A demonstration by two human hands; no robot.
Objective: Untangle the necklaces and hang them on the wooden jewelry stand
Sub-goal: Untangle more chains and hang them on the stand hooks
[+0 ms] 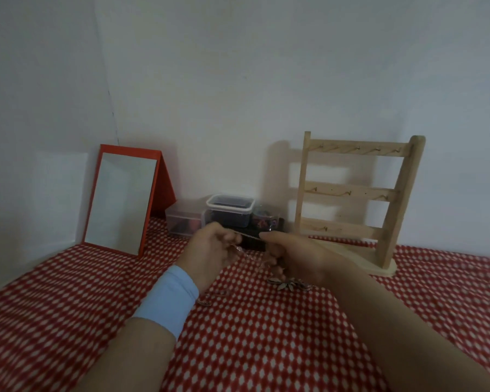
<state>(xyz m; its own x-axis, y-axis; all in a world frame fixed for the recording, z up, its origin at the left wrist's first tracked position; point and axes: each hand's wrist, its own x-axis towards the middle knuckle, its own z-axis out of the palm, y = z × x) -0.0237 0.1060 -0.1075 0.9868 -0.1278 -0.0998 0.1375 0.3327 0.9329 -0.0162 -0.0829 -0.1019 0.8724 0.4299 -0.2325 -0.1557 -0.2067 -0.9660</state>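
A thin silver necklace chain (251, 236) is stretched taut between my two hands above the table. My left hand (212, 248) pinches one end and my right hand (293, 257) pinches the other. More chain hangs below the hands, down to a leaf-shaped pendant (287, 284) lying on the cloth. Another bit of chain (210, 299) lies beside my left wrist. The wooden jewelry stand (357, 193) stands upright at the back right, behind my right hand; its three rails carry small hooks, and nothing hangs on them.
A red-framed standing mirror (122, 199) leans at the back left. Clear plastic boxes (229, 210) and a small jar (266, 219) sit against the wall between mirror and stand. A red and white patterned cloth (252, 335) covers the table.
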